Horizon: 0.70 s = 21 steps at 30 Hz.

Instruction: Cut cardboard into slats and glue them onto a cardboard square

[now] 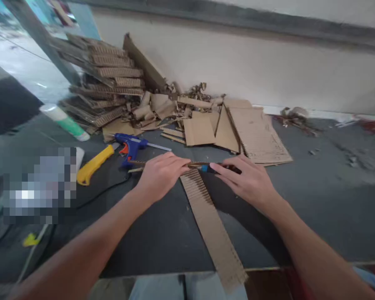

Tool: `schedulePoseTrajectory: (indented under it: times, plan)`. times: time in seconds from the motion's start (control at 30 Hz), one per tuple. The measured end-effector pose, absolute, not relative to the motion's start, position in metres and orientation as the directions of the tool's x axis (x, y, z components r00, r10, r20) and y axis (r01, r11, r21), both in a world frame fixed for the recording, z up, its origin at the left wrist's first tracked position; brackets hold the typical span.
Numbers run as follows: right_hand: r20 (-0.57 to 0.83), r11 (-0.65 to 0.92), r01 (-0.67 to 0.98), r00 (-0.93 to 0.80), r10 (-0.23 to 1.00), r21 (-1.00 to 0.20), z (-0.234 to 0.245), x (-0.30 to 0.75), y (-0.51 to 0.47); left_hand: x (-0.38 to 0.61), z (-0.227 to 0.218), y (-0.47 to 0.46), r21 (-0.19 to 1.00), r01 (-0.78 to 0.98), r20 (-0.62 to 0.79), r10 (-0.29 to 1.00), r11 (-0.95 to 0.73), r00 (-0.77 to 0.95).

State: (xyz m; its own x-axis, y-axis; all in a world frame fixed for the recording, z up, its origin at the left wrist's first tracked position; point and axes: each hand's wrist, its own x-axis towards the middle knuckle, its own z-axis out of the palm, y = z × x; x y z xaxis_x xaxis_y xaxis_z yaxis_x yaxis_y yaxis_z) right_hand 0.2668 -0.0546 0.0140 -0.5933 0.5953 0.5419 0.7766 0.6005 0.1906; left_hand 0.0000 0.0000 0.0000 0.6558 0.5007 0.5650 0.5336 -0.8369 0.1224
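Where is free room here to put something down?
Bare grey surface lies right of the right hand, below the flat cardboard sheet, and between the left forearm and the cardboard strip. Crowded: glue gun, yellow cutter, cardboard stack.

Craft wkshop: cardboard scraps (162,106) (glue gun (129,146)).

hands: left hand (161,177), right hand (248,181), both bare | forearms: left forearm (90,246), right forearm (312,250), bare as far as the picture's edge | clothing: pale blue-grey cloth (156,288) at bottom edge

glue gun (131,146) — blue, orange trigger | cutter (93,166) — yellow | cardboard strip (211,225) — brown, ridged
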Motion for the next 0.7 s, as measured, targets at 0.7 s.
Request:
schedulePoseTrajectory:
  times: [0.7]
  plan:
    - [0.593, 0.531, 0.844, -0.466, 0.657, 0.074, 0.026, 0.304, -0.054, -0.011, 0.002, 0.010, 0.122, 0.607, 0.589, 0.550, -0.785, 0.592]
